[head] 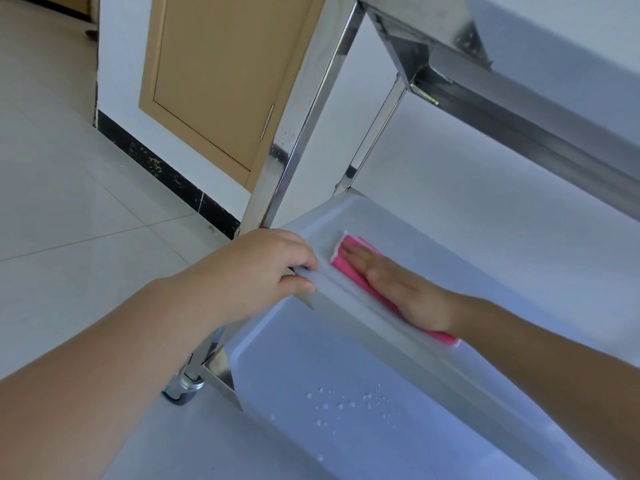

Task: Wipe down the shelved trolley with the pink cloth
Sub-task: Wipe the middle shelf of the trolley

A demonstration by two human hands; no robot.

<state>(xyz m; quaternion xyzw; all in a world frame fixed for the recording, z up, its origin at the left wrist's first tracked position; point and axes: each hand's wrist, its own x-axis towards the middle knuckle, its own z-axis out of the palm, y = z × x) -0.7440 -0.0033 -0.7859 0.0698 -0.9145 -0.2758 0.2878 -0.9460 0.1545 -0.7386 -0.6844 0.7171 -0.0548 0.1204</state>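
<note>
**Flat palm on the cloth, other hand clamped on the shelf rim**

Curled round the front rim of the middle shelf (pixel 349 308), the left hand (pixel 263 268) grips it near the corner, fingertips hooked over the lip and thumb tucked below. Behind that hand rises a shiny steel post (pixel 298 133) of the shelved trolley (pixel 519 109), and farther left stand a tan cabinet door (pixel 214 81) and a black skirting strip (pixel 162 171) above the pale floor tiles (pixel 69 202). Below, at the foot of the post, a caster wheel (pixel 181 388) sits on the floor. To the right of the gripping hand, the pink cloth (pixel 349 261) lies spread on the middle shelf just inside the rim. Its white edging shows at both ends. The right hand (pixel 398 282) presses down on it with straight fingers, holding nothing in a pinch. Under that shelf, the bottom shelf (pixel 298 348) carries scattered water droplets (pixel 346 403).
</note>
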